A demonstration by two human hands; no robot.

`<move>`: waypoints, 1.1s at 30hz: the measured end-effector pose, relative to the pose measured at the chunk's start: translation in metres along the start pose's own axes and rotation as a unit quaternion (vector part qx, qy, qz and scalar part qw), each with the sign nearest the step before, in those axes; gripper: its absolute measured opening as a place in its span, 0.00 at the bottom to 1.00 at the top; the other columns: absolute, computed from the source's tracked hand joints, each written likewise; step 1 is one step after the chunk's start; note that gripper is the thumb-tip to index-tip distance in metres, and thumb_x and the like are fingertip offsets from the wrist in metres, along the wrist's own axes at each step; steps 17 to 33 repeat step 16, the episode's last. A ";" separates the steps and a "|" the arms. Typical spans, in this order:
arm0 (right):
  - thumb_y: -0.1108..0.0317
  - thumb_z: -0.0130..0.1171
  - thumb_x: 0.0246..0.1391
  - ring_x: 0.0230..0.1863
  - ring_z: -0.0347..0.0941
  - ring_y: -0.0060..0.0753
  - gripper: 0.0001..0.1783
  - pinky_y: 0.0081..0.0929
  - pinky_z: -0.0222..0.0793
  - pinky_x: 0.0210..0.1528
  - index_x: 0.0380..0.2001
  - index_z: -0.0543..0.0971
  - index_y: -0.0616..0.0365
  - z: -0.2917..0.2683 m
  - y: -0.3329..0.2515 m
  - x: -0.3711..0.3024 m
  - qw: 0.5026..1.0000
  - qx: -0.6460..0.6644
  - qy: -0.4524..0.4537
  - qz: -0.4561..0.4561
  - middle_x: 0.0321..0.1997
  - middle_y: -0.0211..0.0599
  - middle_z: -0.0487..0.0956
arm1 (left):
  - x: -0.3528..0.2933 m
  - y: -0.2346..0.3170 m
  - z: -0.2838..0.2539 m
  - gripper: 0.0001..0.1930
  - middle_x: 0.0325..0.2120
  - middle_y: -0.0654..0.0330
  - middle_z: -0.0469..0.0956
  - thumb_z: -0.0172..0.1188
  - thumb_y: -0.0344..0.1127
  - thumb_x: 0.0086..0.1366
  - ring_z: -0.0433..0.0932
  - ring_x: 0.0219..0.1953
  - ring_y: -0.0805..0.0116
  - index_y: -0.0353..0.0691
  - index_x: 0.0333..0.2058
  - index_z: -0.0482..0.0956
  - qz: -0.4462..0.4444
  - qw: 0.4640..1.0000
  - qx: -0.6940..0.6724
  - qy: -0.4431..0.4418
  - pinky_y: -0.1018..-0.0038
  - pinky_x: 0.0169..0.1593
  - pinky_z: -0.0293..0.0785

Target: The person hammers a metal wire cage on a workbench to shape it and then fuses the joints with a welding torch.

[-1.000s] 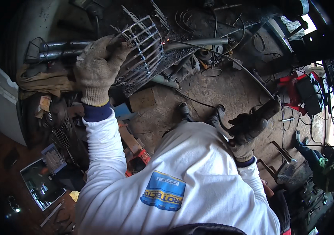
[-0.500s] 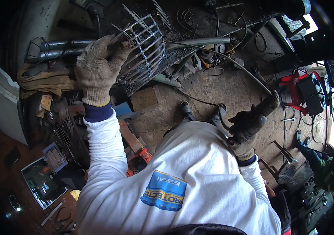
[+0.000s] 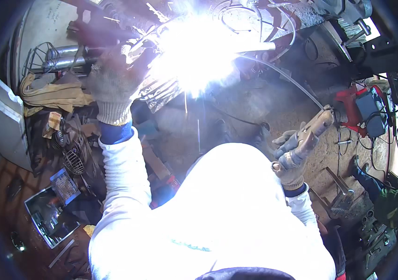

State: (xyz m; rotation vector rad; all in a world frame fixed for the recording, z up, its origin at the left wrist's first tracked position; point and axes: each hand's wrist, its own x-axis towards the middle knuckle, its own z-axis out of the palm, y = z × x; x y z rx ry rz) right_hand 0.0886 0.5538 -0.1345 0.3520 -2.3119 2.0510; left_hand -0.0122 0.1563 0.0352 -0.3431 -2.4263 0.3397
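Note:
My left hand (image 3: 115,88), in a knitted work glove, is closed at the left side of a cage of welded metal bars (image 3: 159,95). Glare from a bright welding arc hides most of the cage and blurs the fingertips. My right hand (image 3: 294,151), in a darker soiled glove, grips an electrode holder (image 3: 322,122) farther right. From its tip a long, thin welding electrode (image 3: 287,74) runs up and left, its far end lost in the glare. A grey tube (image 3: 259,47) pokes out beside the arc.
Shiny pipes (image 3: 66,59) and a tan cloth (image 3: 54,93) lie at the left, above a wire guard (image 3: 73,162) and a shallow tray (image 3: 52,219). A red-and-dark machine (image 3: 366,109) stands right. Another person's leg (image 3: 369,179) shows lower right. A cable (image 3: 236,119) crosses the floor.
A blinding arc has flared up at the cage, with sparks and smoke, washing out the bars and my shirt. Both hands stay in nearly the same places.

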 end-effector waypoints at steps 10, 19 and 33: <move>0.60 0.69 0.39 0.41 0.70 0.35 0.51 0.35 0.70 0.45 0.64 0.54 0.65 -0.004 0.012 -0.002 0.996 -0.001 -0.025 -0.087 0.49 0.44 0.70 | -0.003 -0.004 0.007 0.22 0.27 0.54 0.82 0.70 0.54 0.56 0.81 0.28 0.57 0.37 0.31 0.82 0.086 0.994 0.067 0.028 0.64 0.33 0.79; 0.58 0.66 0.45 0.46 0.73 0.42 0.57 0.43 0.70 0.50 0.71 0.45 0.61 -0.015 0.016 -0.009 0.985 -0.121 -0.076 -0.094 0.55 0.52 0.68 | -0.008 -0.010 0.011 0.25 0.29 0.55 0.83 0.69 0.57 0.57 0.82 0.30 0.55 0.39 0.37 0.82 0.101 0.990 0.080 0.049 0.63 0.37 0.80; 0.58 0.66 0.45 0.46 0.73 0.42 0.57 0.43 0.70 0.50 0.71 0.45 0.61 -0.015 0.016 -0.009 0.985 -0.121 -0.076 -0.094 0.55 0.52 0.68 | -0.008 -0.010 0.011 0.25 0.29 0.55 0.83 0.69 0.57 0.57 0.82 0.30 0.55 0.39 0.37 0.82 0.101 0.990 0.080 0.049 0.63 0.37 0.80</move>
